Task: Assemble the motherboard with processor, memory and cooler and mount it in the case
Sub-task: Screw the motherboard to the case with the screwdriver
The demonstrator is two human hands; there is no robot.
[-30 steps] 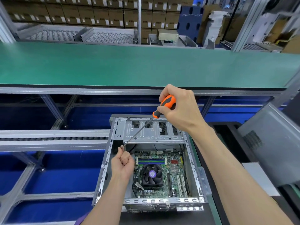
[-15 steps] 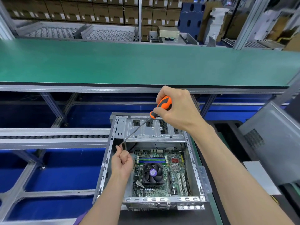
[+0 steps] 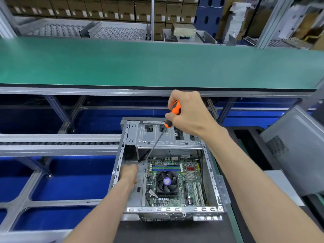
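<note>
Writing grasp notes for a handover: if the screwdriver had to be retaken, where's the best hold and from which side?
Grip the screwdriver by its fat orange handle, from above and the far side, as the right hand does. The thin shaft slants down and left into the case, so only the handle is clear.

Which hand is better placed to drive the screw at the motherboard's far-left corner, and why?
The right hand: it already grips the orange-and-black-handled screwdriver, whose shaft slants down towards that corner of the green motherboard. The left hand is blurred, low inside the open grey metal case, holding no tool.
</note>
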